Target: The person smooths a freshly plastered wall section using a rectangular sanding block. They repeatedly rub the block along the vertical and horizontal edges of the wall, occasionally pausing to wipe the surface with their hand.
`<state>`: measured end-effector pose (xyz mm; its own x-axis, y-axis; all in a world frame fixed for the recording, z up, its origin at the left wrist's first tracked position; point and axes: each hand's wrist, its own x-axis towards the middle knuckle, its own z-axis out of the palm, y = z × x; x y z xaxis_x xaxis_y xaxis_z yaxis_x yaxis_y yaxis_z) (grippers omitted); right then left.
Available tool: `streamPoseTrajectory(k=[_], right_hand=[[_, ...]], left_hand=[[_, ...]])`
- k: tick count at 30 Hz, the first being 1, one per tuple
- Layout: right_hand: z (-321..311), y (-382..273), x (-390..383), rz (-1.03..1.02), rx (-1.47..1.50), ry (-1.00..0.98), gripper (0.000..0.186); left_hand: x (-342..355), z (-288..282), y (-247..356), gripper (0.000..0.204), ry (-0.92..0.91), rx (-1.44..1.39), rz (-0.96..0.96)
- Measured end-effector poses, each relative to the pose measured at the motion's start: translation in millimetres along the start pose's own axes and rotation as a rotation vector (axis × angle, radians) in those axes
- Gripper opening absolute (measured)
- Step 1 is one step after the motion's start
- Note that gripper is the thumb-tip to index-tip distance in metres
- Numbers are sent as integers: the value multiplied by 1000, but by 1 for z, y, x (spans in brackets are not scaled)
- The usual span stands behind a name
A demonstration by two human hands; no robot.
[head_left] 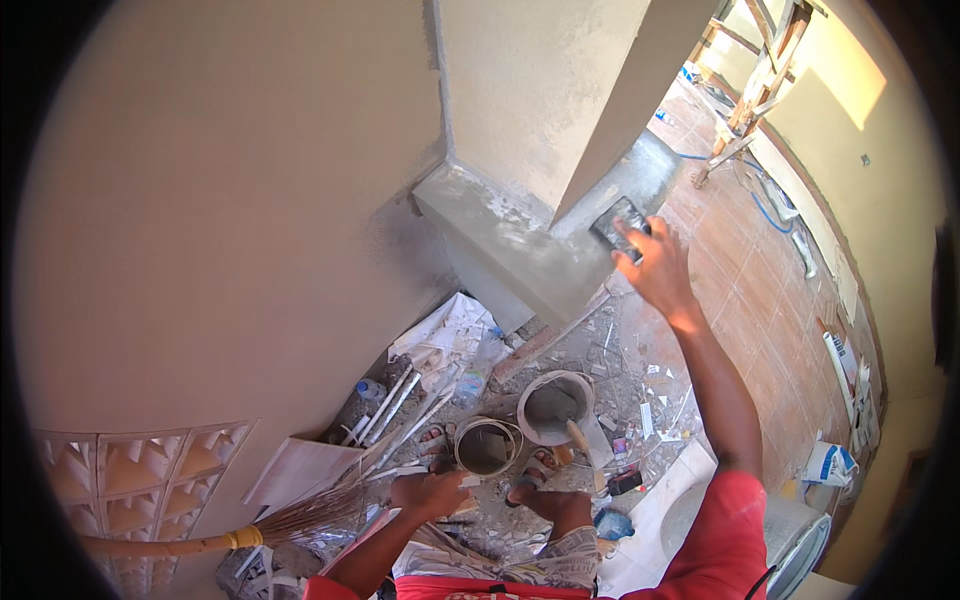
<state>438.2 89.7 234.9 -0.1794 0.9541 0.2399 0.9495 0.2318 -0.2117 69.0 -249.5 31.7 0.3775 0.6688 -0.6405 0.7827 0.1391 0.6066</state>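
Note:
My right hand [655, 265] is raised and grips a small dark trowel-like float [618, 224], pressed against the grey plastered ledge [510, 240] at the foot of a beige column. The plaster there looks wet and rough. My left hand [430, 492] hangs low by my knee, fingers curled, resting near a white paper scrap; I cannot see anything gripped in it. Below the ledge stand two buckets: one with grey mortar and a wooden-handled tool [556, 405], and a smaller one [484, 446].
Debris, white pipes [390, 405] and crumpled paper litter the floor by the wall. A broom [250, 530] lies at lower left beside patterned white blocks [140, 465]. A wooden ladder [755, 85] stands on the tiled floor at upper right. A white bag [828, 465] lies right.

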Motion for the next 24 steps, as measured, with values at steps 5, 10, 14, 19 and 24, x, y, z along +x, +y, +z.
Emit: streamPoseTrajectory(k=[5,10,14,19,24], right_hand=[[-49,81,80,389,185,152,50],[-109,62,-24,291,915,144,59],[-155,6,-167,647,1657,64,70],[-161,-98,-248,701,1965,323,82],[-153,-131,-260,488,1625,450,90]], left_hand=[[-55,-45,11,56,156,94,-149],[-113,-89,61,51,246,-171,-233],[-95,-90,127,43,288,-864,-208],[-5,-48,237,39,117,-976,-33],[31,25,336,39,-60,-1126,48]])
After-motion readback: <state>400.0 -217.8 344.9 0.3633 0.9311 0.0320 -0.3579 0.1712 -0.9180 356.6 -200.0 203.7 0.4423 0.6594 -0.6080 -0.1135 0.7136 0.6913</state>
